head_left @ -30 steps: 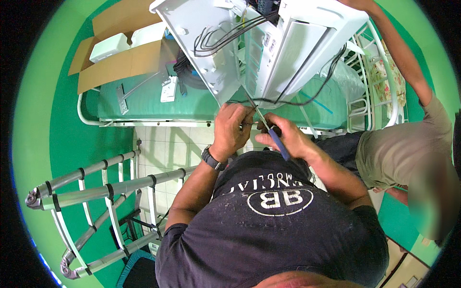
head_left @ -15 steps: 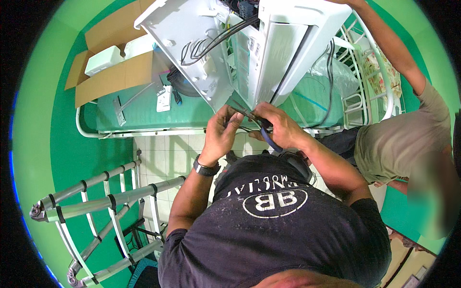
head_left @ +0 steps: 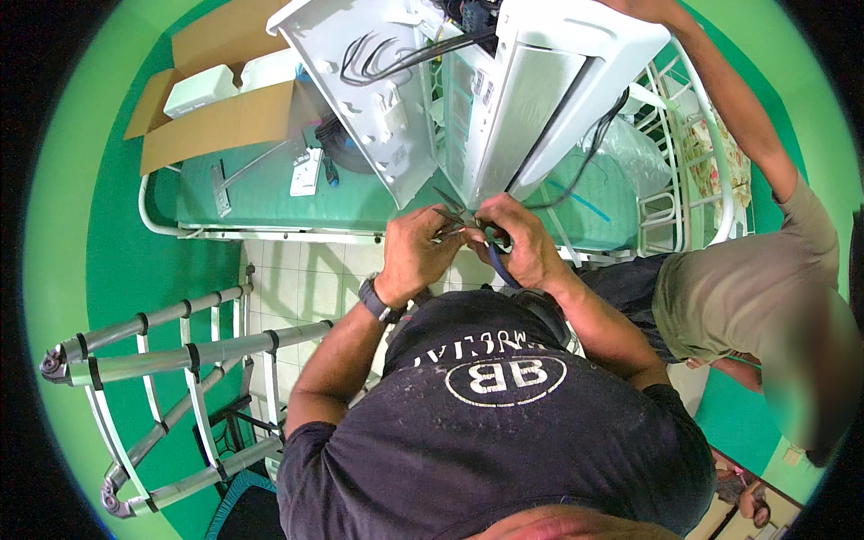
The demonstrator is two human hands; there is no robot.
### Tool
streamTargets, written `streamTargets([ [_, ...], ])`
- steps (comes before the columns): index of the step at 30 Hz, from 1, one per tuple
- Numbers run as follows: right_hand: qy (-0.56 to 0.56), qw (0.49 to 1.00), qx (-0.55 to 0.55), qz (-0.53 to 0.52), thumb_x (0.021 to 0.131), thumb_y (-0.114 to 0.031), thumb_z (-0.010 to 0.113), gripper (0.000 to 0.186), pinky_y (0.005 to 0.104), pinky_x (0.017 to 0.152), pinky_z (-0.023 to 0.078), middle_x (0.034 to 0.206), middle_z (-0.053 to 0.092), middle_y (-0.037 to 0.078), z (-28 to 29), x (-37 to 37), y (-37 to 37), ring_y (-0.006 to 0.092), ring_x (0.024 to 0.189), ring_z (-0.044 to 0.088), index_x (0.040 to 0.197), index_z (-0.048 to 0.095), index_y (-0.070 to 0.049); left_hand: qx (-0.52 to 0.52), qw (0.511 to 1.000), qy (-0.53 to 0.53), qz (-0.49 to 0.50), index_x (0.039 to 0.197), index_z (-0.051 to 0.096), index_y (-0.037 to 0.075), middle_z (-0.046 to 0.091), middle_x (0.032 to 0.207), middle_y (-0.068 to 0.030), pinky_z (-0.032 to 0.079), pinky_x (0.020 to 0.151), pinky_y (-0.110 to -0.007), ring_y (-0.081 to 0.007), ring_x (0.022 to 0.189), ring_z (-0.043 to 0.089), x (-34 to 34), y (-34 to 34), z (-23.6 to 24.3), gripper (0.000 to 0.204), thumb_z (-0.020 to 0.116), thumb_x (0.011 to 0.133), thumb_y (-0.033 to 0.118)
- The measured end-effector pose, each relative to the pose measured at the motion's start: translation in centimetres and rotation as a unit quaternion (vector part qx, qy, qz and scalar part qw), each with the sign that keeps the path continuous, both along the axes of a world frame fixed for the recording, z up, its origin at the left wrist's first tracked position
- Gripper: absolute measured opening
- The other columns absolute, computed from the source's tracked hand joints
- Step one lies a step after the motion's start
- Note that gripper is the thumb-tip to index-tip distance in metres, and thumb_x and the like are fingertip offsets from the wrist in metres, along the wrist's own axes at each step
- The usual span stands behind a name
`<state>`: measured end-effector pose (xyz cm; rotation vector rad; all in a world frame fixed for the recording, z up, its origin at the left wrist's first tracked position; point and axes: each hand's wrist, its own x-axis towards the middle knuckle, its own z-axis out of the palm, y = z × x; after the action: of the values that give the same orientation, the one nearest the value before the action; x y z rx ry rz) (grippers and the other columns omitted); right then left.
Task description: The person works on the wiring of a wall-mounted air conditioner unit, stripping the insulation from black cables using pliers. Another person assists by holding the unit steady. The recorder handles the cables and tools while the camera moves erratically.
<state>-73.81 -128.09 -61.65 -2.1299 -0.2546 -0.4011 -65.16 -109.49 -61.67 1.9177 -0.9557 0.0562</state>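
Note:
My right hand (head_left: 524, 241) is closed around a pair of scissors with blue handles (head_left: 503, 265), and their dark blades stand apart, pointing toward my left hand. Thumb and fingers of my left hand (head_left: 416, 249) are pinched together right at the blades. What they grip is too small to make out. Just beyond my hands, an opened white air conditioner indoor unit (head_left: 538, 103) stands tilted on a green padded bed (head_left: 261, 202). Several dark wires (head_left: 409, 65) hang out of it over its white panel (head_left: 355, 90).
A cardboard box (head_left: 225, 135) with white foam blocks sits on the bed's left part, near a white card (head_left: 306, 171) and a screwdriver (head_left: 330, 171). A folded metal ladder (head_left: 189, 360) is at my left. At right, another person's arm (head_left: 738, 99) reaches to the unit.
The scissor blades have opened wider. My left hand has turned, its fingers now closer to the blades and to my right hand. The view has shifted slightly.

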Motion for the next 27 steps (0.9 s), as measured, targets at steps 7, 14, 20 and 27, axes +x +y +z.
streamTargets([
  [7,0.055,0.948,0.268,-0.163,0.088,-0.014,0.076,0.027,0.0343,0.066,0.051,0.088,0.058,0.006,-3.2,-2.0,1.1,0.0171,0.072,0.061,0.105,0.057,-0.004,-0.032,0.994,0.075,0.069,0.062,0.045,0.004,0.035,0.057,-0.0043,0.028,0.047,-0.033,-0.0112,0.056,0.031,0.4,-0.6,-2.8,0.049,0.088,0.082,0.018],
  [14,0.162,0.957,0.221,-0.090,0.094,-0.023,0.076,0.031,0.0254,0.066,0.046,0.090,0.058,0.001,-3.8,-3.5,0.2,0.0085,0.076,0.053,0.113,0.057,-0.006,-0.082,0.955,0.256,0.125,0.063,0.043,0.006,0.036,0.061,0.0045,0.027,0.050,-0.029,-0.0070,0.061,0.030,-0.3,-2.2,-3.7,0.052,0.080,0.092,0.029],
  [20,0.299,0.881,0.362,0.060,0.091,-0.020,0.079,0.038,0.0266,0.077,0.052,0.104,0.062,0.003,-3.4,-3.7,2.4,0.0121,0.085,0.062,0.118,0.058,-0.003,-0.197,0.885,0.406,0.117,0.075,0.048,0.008,0.041,0.073,0.0078,0.030,0.056,-0.025,-0.0052,0.068,0.034,3.0,-2.1,-3.0,0.039,0.074,0.097,0.028],
  [27,0.253,0.878,0.403,0.058,0.092,-0.016,0.076,0.032,0.0285,0.073,0.057,0.098,0.063,0.006,-4.1,-3.1,3.9,0.0136,0.084,0.067,0.113,0.057,-0.001,-0.194,0.900,0.378,0.100,0.077,0.048,0.008,0.042,0.076,0.0067,0.033,0.060,-0.024,-0.0053,0.072,0.036,3.5,-1.2,-3.9,0.036,0.073,0.098,0.023],
])
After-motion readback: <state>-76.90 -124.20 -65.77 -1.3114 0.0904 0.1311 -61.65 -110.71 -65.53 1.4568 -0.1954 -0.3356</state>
